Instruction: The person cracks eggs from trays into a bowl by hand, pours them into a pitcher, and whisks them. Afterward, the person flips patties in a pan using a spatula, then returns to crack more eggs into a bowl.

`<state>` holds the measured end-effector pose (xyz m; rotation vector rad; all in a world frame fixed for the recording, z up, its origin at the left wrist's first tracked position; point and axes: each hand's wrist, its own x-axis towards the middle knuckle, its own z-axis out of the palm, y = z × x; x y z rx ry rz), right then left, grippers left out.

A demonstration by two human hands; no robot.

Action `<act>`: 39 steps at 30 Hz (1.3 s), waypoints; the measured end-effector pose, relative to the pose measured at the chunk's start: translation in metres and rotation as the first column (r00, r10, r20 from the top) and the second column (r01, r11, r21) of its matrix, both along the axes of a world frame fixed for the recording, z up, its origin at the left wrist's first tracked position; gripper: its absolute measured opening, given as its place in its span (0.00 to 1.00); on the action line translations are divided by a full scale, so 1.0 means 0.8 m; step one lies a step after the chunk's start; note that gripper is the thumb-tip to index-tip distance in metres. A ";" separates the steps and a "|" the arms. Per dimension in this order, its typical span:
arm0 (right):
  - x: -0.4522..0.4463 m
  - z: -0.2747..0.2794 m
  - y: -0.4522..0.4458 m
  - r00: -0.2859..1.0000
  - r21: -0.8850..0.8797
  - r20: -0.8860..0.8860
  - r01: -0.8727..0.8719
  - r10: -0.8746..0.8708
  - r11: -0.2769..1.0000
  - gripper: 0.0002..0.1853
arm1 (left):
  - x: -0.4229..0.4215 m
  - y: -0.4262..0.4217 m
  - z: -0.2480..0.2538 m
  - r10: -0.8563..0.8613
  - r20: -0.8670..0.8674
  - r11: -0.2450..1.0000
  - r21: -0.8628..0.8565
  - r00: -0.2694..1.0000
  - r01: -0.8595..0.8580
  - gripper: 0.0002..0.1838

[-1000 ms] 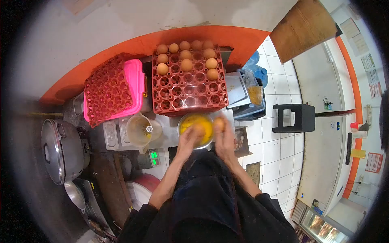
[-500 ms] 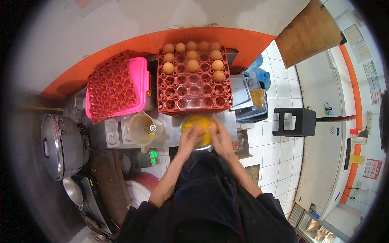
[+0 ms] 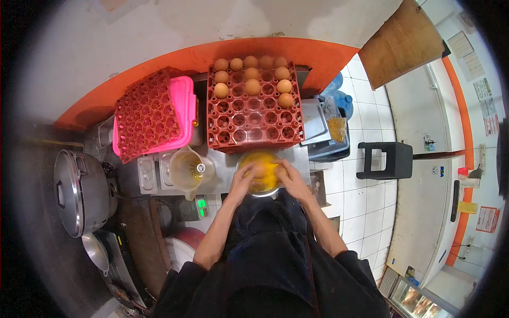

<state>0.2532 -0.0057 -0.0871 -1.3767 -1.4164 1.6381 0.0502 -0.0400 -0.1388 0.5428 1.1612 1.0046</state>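
While the right hand (image 3: 294, 181) has curled lower at the bowl (image 3: 262, 194) beside the left hand (image 3: 243, 180), I cannot tell either grip

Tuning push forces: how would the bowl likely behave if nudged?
The bowl is probably stiff, given its shiny, metal-looking edge. The runny-looking yellow egg inside would likely slosh and add weight.
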 end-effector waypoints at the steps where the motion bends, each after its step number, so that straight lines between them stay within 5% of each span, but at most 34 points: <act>1: -0.004 0.019 0.003 0.984 0.043 0.144 -0.113 0.106 0.993 0.25 | -0.001 0.001 0.004 -0.051 -0.058 0.998 0.025 0.997 0.053 0.23; 2: -0.005 0.030 0.005 0.936 0.070 0.290 -0.229 0.200 0.971 0.24 | -0.002 0.003 0.008 -0.100 -0.118 0.993 0.047 0.988 0.106 0.24; 5: 0.001 -0.009 0.006 0.937 0.212 0.234 -0.310 0.259 0.927 0.25 | -0.003 0.008 0.027 -0.191 -0.218 0.971 0.098 0.957 0.217 0.24; 9: -0.001 -0.013 0.010 0.927 0.099 0.256 -0.307 0.274 0.947 0.27 | -0.005 0.004 0.017 -0.179 -0.145 0.969 0.143 0.973 0.200 0.24; 11: -0.001 -0.023 0.006 0.952 0.021 0.213 -0.228 0.218 0.973 0.28 | -0.009 -0.001 0.008 -0.237 -0.331 0.928 0.200 0.913 0.313 0.25; 18: -0.015 -0.032 -0.004 0.940 0.023 0.286 -0.199 0.184 0.980 0.26 | -0.007 -0.003 0.004 -0.159 -0.568 0.930 0.189 0.807 0.316 0.23; 20: -0.018 -0.049 -0.007 0.948 0.149 0.296 -0.171 0.121 0.974 0.26 | -0.005 -0.001 0.005 -0.115 -0.652 0.911 0.231 0.749 0.341 0.23; 36: -0.016 -0.059 -0.006 0.945 0.125 0.315 -0.137 0.092 0.983 0.28 | 0.003 0.003 -0.012 -0.085 -0.793 0.895 0.206 0.604 0.396 0.24; 39: -0.014 -0.063 -0.006 0.939 0.234 0.327 -0.186 0.103 0.954 0.26 | -0.004 0.005 -0.007 -0.048 -0.847 0.839 0.254 0.529 0.482 0.25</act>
